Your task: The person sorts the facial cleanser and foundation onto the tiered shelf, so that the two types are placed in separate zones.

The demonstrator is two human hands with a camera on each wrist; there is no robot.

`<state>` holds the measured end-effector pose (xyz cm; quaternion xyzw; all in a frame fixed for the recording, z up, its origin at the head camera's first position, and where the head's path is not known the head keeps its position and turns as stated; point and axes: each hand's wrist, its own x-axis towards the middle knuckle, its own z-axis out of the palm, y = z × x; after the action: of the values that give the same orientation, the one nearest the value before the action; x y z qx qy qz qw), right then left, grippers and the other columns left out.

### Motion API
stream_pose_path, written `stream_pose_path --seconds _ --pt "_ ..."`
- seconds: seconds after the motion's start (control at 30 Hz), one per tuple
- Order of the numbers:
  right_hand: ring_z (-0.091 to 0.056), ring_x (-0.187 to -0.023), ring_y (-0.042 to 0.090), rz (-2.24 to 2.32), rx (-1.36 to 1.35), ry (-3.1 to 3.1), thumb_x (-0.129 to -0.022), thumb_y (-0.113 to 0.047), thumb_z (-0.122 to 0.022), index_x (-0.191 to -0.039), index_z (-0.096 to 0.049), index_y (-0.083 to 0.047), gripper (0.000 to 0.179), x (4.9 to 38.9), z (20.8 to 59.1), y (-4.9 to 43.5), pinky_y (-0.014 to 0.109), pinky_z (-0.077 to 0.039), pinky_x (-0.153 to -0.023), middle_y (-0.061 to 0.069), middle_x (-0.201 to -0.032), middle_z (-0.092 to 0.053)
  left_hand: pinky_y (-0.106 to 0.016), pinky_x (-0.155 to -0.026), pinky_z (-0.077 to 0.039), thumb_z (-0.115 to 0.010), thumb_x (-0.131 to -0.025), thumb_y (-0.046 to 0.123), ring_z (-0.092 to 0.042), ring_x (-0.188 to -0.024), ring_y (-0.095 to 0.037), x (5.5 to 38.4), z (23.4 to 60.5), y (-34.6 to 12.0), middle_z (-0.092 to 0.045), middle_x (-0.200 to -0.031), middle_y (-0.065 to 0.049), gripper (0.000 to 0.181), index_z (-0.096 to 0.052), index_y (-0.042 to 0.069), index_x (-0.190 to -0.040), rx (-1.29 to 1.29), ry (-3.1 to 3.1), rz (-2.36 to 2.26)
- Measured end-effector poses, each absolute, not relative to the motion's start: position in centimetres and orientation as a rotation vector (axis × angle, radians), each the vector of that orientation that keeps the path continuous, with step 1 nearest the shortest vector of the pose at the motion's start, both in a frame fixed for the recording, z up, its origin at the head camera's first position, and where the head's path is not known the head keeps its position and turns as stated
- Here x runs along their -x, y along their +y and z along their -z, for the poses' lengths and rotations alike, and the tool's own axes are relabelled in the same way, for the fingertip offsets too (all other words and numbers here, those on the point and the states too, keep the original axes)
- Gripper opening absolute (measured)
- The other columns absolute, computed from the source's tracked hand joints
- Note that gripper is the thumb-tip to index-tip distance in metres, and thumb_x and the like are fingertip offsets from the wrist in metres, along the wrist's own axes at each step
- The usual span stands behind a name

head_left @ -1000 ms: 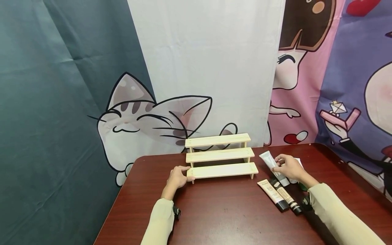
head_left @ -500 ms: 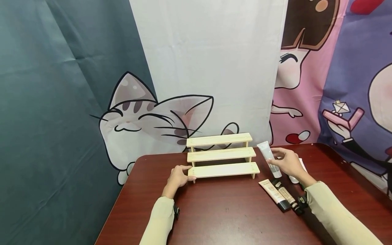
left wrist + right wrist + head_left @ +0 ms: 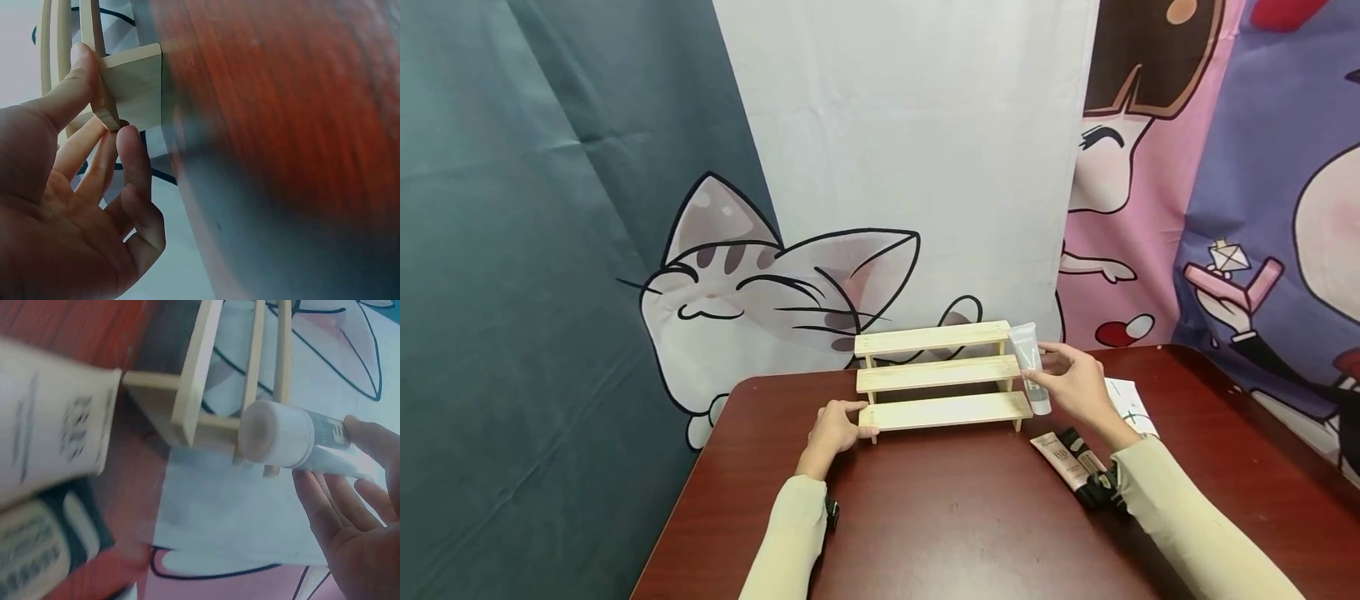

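Presumably before upright shelving, a whitish plastic tube (image 3: 1027, 351) is being pinched by the right hand (image 3: 1072, 387), a stepped pale-wood rack (image 3: 937, 373) by the left hand (image 3: 832, 430).

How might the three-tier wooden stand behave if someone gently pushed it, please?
The three-tier wooden stand would probably feel stiff, its boards being straight. It may be light for its size, as its boards are thin with open gaps between. It might slide on the glossy tabletop, though the left hand holding its lowest board should steady it.
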<state>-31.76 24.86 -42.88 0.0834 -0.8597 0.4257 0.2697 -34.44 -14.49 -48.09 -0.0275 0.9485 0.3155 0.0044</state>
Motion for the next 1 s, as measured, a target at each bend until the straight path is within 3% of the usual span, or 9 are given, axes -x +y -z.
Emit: stream_pose_path --seconds 0.3,0.7,0.83,1.0 --pt "-0.073 -0.085 0.034 -1.238 -0.150 -2.210 -0.080 -0.010 -0.084 -0.127 -0.064 0.000 0.053 32.4 43.2 21.6 0.005 -0.044 -0.064 0.021 -0.099 -0.073 -0.049 -0.072 -0.048 -0.090 -0.067 0.044 -0.057 -0.115 -0.040 34.5 48.2 -14.6 -0.059 -0.133 -0.020 0.059 -0.072 0.037 -0.122 0.109 2.971 -0.955" --pt "-0.072 -0.087 0.035 -1.359 -0.144 -2.078 -0.078 -0.008 -0.085 -0.128 -0.066 -0.004 0.053 33.4 42.8 17.5 0.006 -0.046 -0.066 0.022 -0.104 -0.072 -0.052 -0.079 -0.049 -0.090 -0.068 0.042 -0.056 -0.119 -0.040 34.5 47.8 -14.3 -0.059 -0.136 -0.017 0.058 -0.071 0.036 -0.123 0.129 2.963 -0.980" --pt "-0.072 -0.087 0.033 -1.368 -0.140 -2.063 -0.079 -0.010 -0.084 -0.127 -0.066 -0.006 0.051 34.1 42.4 16.5 0.011 -0.049 -0.066 0.021 -0.104 -0.073 -0.053 -0.081 -0.048 -0.088 -0.070 0.044 -0.054 -0.121 -0.041 34.6 47.6 -14.2 -0.057 -0.137 -0.018 0.059 -0.070 0.037 -0.125 0.113 2.954 -0.949" --pt "-0.072 -0.089 0.032 -1.412 -0.169 -2.029 -0.080 -0.011 -0.084 -0.130 -0.065 -0.007 0.053 35.3 41.4 14.9 0.032 -0.057 -0.075 0.019 -0.106 -0.072 -0.051 -0.078 -0.048 -0.089 -0.069 0.046 -0.055 -0.118 -0.040 34.6 47.3 -14.2 -0.058 -0.135 -0.017 0.059 -0.070 0.038 -0.124 0.141 2.951 -0.928"
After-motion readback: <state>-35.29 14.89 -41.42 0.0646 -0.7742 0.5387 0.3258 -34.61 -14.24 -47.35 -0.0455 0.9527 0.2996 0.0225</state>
